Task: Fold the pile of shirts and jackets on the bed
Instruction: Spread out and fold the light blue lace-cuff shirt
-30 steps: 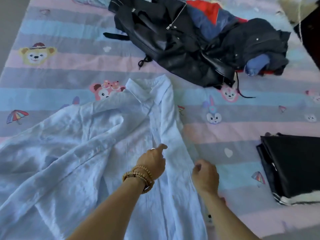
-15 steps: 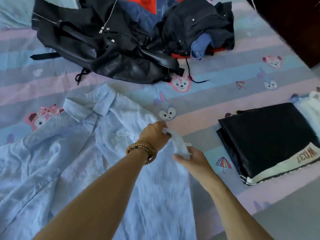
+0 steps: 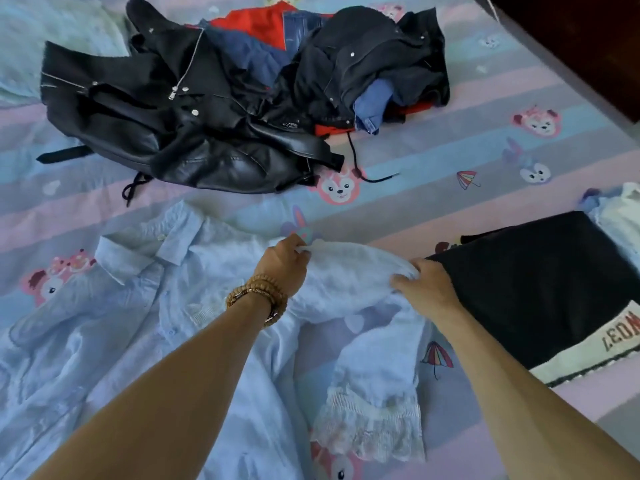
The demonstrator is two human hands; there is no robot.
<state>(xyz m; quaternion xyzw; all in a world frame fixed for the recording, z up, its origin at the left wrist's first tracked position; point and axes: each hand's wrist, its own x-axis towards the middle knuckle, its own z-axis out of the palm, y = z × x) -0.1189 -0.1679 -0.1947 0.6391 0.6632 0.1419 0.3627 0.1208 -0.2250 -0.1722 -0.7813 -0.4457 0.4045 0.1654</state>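
A light blue collared shirt (image 3: 114, 317) lies spread on the bed, collar toward the far side. Its right sleeve (image 3: 353, 271) is lifted and stretched between my hands, and the lace cuff (image 3: 370, 420) hangs down onto the sheet. My left hand (image 3: 285, 263), with bead bracelets on the wrist, grips the sleeve near the shoulder. My right hand (image 3: 424, 287) grips the sleeve further along. A pile of unfolded clothes (image 3: 242, 98) sits at the far side: a black leather jacket, dark jackets, blue and red garments.
A folded black garment (image 3: 540, 282) with a white lettered band lies at the right, close to my right hand. A white garment (image 3: 620, 216) lies beyond it. The striped cartoon bedsheet (image 3: 450, 161) covers the bed; the bed's edge and dark furniture are at the far right.
Both hands took hold of the shirt's right sleeve and pulled it out to the right, my right hand moving away from my left. The view shifted right, showing more of the folded black garment.
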